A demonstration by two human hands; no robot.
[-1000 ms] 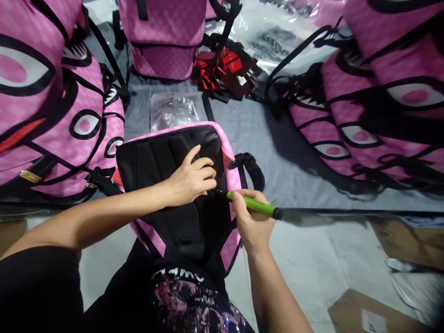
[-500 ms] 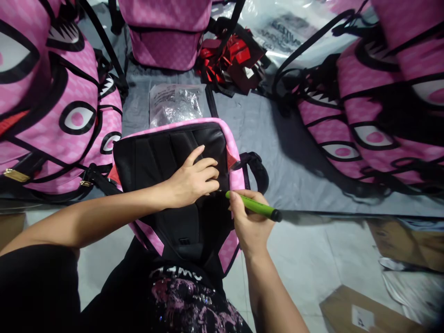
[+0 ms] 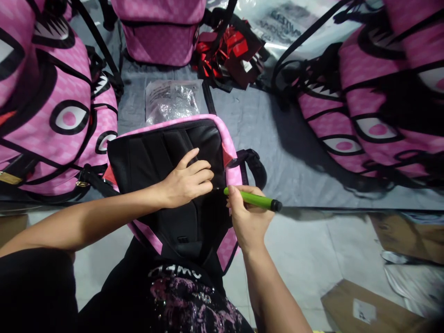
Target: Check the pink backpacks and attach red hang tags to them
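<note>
A pink backpack [image 3: 233,175] lies back-side up in front of me, its black padded panel facing me and its lower end on my lap. My left hand [image 3: 187,180] rests on that panel, fingers curled and pressing the fabric near the right edge. My right hand [image 3: 248,217] is closed around a green-handled tool [image 3: 255,200]. Its thin tip points left and touches the black fabric just beside my left fingertips. A black strap [image 3: 255,164] loops out at the backpack's right side.
More pink backpacks with cartoon eyes are piled at the left [image 3: 65,120], right [image 3: 367,115] and back [image 3: 163,32]. A clear plastic packet [image 3: 169,99] and a heap of red-and-black tags [image 3: 231,53] lie on the grey table [image 3: 263,125]. Cardboard boxes [image 3: 367,310] sit on the floor at the lower right.
The view has tilted slightly, so everything sits a little lower and further left. Both hands keep their hold and place on the backpack; the tool tip stays by my left fingers.
</note>
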